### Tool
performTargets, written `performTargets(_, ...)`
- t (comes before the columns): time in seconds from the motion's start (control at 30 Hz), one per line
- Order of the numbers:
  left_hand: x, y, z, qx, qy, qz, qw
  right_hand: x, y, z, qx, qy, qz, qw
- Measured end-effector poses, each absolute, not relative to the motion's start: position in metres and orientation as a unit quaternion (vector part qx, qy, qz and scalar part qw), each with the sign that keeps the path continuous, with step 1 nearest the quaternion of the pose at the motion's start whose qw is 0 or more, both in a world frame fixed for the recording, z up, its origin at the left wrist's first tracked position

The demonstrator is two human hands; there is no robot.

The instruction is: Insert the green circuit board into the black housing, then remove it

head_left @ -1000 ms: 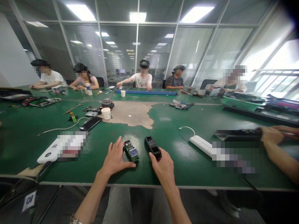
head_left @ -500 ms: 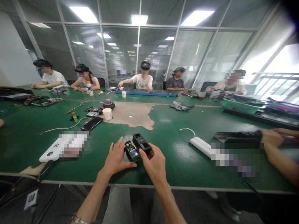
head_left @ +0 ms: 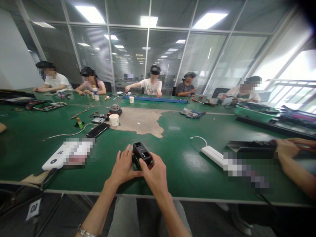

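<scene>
My right hand point(head_left: 156, 171) grips a black plastic casing point(head_left: 142, 153) with rectangular openings in its top. It holds the casing by the near right end, thumb on the near side and fingers on the far right side. Beneath the casing lies a green circuit board point(head_left: 136, 163), now mostly hidden, with only part of its left edge showing. My left hand point(head_left: 123, 166) rests at the left of the board, fingers stretched and thumb spread towards its near end. Whether the casing is seated on the board or just above it, I cannot tell.
A white power bank point(head_left: 53, 160) and black phone point(head_left: 98, 130) lie left, with a paper cup point(head_left: 114, 120) beyond. A white power strip point(head_left: 213, 156) lies right. Another person's hand point(head_left: 287, 148) holds a dark part at far right. Several people sit across the green table point(head_left: 177, 184).
My right hand has moved the black casing left, from beside the circuit board to over it, covering most of the board. My left hand has stayed nearly in place.
</scene>
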State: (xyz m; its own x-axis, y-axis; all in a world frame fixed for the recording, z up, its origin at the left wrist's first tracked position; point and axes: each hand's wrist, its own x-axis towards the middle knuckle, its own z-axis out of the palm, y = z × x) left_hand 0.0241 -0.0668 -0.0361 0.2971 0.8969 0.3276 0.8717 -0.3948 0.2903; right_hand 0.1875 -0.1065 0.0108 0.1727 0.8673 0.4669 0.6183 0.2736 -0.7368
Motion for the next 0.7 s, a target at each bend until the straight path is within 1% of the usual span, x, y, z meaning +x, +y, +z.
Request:
performTargets(0.17, 0.025, -0.066, -0.040, 0.788, 0.573, 0.223, 0.029, 0.183, -0.108, 0.007, -0.611, -0.645, 0.103, 0.447)
performTargets(0.5, 0.025, -0.071, -0.031, 0.804, 0.546, 0.230, 0.053, 0.187, -0.115, 0.009, -0.630, -0.660, 0.085, 0.401)
performTargets(0.63, 0.026, -0.071, -0.030, 0.800, 0.548, 0.240, 0.048, 0.187, -0.114, 0.002, -0.648, -0.670, 0.088, 0.350)
performTargets(0.7, 0.025, -0.071, -0.031, 0.805, 0.545, 0.231, 0.045, 0.186, -0.113, -0.003, -0.654, -0.671, 0.089, 0.338)
